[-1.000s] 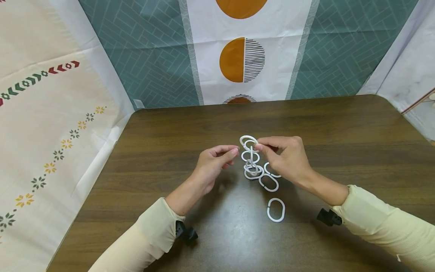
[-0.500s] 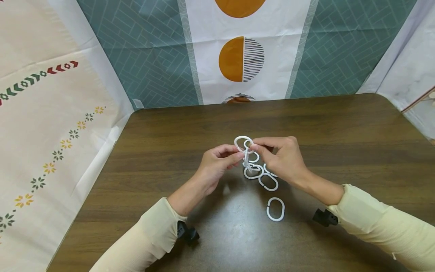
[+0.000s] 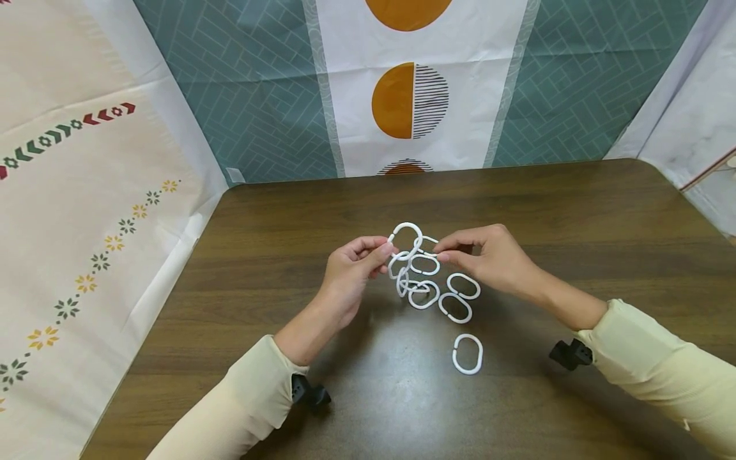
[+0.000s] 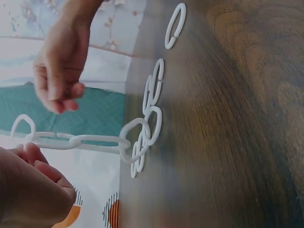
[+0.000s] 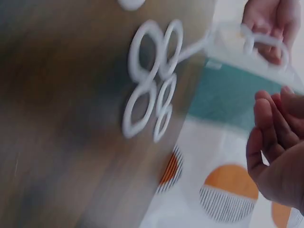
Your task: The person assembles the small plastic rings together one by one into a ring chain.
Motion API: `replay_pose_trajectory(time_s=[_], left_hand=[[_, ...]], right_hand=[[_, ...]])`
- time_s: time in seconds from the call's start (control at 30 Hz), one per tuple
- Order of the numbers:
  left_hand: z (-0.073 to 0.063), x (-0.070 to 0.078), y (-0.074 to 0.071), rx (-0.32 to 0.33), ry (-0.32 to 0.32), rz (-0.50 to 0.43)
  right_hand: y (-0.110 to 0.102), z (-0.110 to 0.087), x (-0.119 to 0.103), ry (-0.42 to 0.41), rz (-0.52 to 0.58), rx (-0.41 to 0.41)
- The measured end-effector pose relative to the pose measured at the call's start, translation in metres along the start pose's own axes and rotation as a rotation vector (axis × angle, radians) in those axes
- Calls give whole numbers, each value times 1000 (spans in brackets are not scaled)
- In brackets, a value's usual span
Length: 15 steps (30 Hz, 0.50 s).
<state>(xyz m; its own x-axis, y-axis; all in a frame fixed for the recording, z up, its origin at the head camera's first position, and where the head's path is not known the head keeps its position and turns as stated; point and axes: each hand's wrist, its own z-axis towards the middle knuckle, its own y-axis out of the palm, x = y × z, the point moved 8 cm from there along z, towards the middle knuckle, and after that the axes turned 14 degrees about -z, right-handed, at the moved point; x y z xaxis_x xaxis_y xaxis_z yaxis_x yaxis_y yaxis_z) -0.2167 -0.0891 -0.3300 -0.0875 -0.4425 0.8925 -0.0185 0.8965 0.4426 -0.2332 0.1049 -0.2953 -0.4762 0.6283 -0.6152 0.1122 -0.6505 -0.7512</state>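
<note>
My left hand (image 3: pixel 351 281) pinches a white plastic chain link (image 3: pixel 407 239) between thumb and fingertips. Below it, joined white links (image 4: pixel 97 141) run down to the table, as the left wrist view shows. My right hand (image 3: pixel 494 265) hovers just right of the chain with loosely bent fingers. The left wrist view shows that hand (image 4: pixel 61 66) apart from the links, and the right wrist view, rather blurred, shows nothing between its fingers (image 5: pixel 263 114). Oval links lie on the table by the chain, one link (image 3: pixel 424 264) below the right fingertips.
On the brown wooden table (image 3: pixel 276 243), two touching links (image 3: pixel 455 308) lie right of the chain. A single link (image 3: pixel 468 354) with a small gap in its side lies nearer me. Patterned cloth (image 3: pixel 276 96) hangs behind the table's far edge.
My left hand has taken the upper end of the chain and drawn it left. My right hand, which pinched that end before, has let go and moved slightly right.
</note>
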Motion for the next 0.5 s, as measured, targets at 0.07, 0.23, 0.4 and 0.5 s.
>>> replay_pose_trajectory(time_s=[0.07,0.23,0.4,0.5], left_hand=[[0,0,-2,6,-1,-2],[0,1,-5,15,-7,2],[0,1,-6,14,-13,5],[0,0,-5,10,-15,6]], right_hand=[[-1,1,10,6,-29,-33],[2,2,30,-23,-89,-102],[4,3,40,-72,-132,-129],[6,3,42,-92,-132,-153]])
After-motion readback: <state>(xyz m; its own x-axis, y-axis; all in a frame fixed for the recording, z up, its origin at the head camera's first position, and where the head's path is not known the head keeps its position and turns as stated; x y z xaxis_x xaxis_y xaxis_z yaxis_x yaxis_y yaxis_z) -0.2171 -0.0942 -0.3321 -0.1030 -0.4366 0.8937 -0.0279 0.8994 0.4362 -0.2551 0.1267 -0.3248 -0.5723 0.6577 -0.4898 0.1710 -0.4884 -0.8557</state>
